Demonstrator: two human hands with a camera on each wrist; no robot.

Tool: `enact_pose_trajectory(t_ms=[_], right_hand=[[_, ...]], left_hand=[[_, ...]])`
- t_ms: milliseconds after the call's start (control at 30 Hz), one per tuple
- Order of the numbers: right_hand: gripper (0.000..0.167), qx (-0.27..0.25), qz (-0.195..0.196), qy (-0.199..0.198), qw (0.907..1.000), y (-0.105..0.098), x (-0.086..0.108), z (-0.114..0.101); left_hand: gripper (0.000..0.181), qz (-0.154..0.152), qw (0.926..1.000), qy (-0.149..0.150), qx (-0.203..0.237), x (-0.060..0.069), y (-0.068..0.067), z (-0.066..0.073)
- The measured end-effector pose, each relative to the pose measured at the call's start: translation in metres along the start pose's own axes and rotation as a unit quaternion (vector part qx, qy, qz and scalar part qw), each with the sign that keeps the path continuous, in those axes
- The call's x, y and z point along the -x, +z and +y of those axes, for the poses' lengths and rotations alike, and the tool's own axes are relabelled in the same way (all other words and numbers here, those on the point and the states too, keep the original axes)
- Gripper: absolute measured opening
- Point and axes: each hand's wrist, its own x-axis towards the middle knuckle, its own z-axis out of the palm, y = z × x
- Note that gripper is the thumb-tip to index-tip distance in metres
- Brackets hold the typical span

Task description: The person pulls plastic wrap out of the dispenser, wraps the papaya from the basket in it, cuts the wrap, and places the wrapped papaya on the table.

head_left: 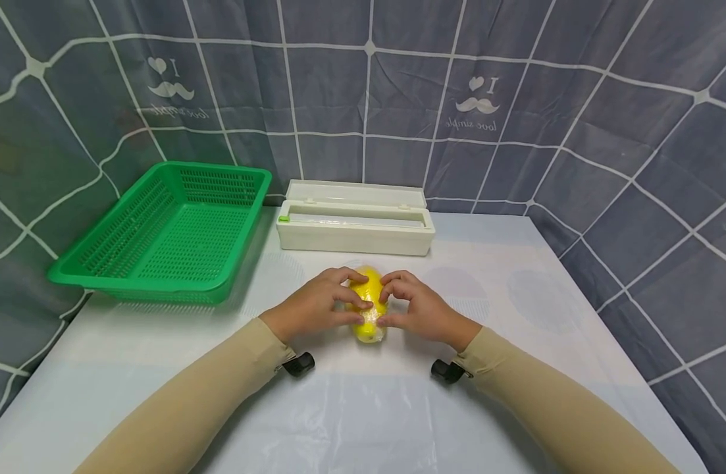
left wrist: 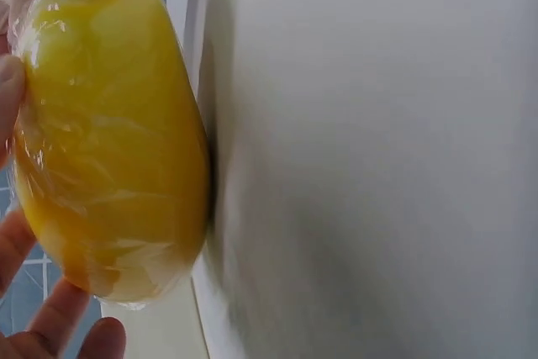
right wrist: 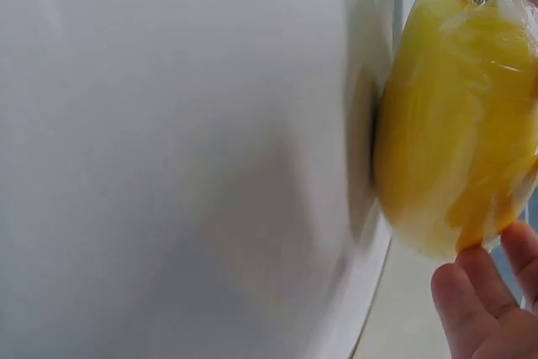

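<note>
A long, rounded yellow fruit (head_left: 370, 289) wrapped in clear cling film lies on the white table, its ends pointing toward and away from me. A small green stem mark shows at one end in both wrist views. From the left, my left hand (head_left: 322, 299) holds it with bent fingers and thumb on the film. My right hand (head_left: 420, 308) does the same on the opposite side, fingertips and thumb against the film. In the left wrist view the wrapped fruit (left wrist: 113, 140) shows creased film; in the right wrist view loose film bunches along the fruit (right wrist: 458, 124).
Behind the fruit stands a white cling film dispenser (head_left: 353, 242), lid raised, a roll inside and a green slider at its left. A green plastic basket (head_left: 220, 289) sits at the back left. Grey checked cloth (head_left: 327, 85) hangs behind the table (head_left: 363, 421).
</note>
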Motion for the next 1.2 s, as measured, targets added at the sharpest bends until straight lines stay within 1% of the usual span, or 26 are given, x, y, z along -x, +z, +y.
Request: enact_pose_trajectory(t_ms=[167,267,367,533,667,767,900,1000,1133,1200], right_hand=[[0.021,-0.015,0.001,0.015,0.9998,-0.001,-0.001,-0.003],[0.019,-0.019,0.005,0.023,0.9995,-0.002,-0.002,-0.004],[0.019,0.004,0.011,0.027,0.9996,-0.001,-0.002,-0.005],[0.023,0.025,0.002,0.032,0.9992,0.0,0.001,-0.008],[0.032,0.045,-0.003,0.038,0.9983,-0.001,0.002,-0.011],[0.036,0.06,-0.005,0.035,0.9976,-0.001,0.002,-0.013],[0.032,0.06,-0.005,0.025,0.9979,-0.002,0.002,-0.009],[0.027,0.051,-0.006,0.029,0.9983,-0.004,0.004,-0.006],[0.025,0.043,-0.009,0.043,0.9981,-0.005,0.004,-0.008],[0.025,0.043,-0.01,0.047,0.9979,-0.005,0.004,-0.01]], left_hand=[[0.023,0.019,0.9996,-0.005,0.019,0.0,0.004,0.003],[0.025,0.025,0.9994,-0.008,0.023,-0.002,0.007,0.005],[0.023,0.028,0.9994,-0.008,0.017,-0.004,0.009,0.008],[0.022,0.033,0.9993,-0.014,-0.001,-0.004,0.01,0.011],[0.025,0.024,0.9996,-0.005,-0.011,-0.004,0.008,0.013],[0.023,0.017,0.9997,-0.004,-0.015,-0.003,0.007,0.013],[0.02,0.011,0.9999,-0.01,-0.01,-0.004,0.007,0.012],[0.02,0.001,1.0,-0.008,-0.003,-0.005,0.007,0.013],[0.023,-0.03,0.9995,-0.004,-0.003,-0.006,0.002,0.012],[0.028,-0.04,0.9991,0.005,-0.011,-0.005,-0.002,0.01]])
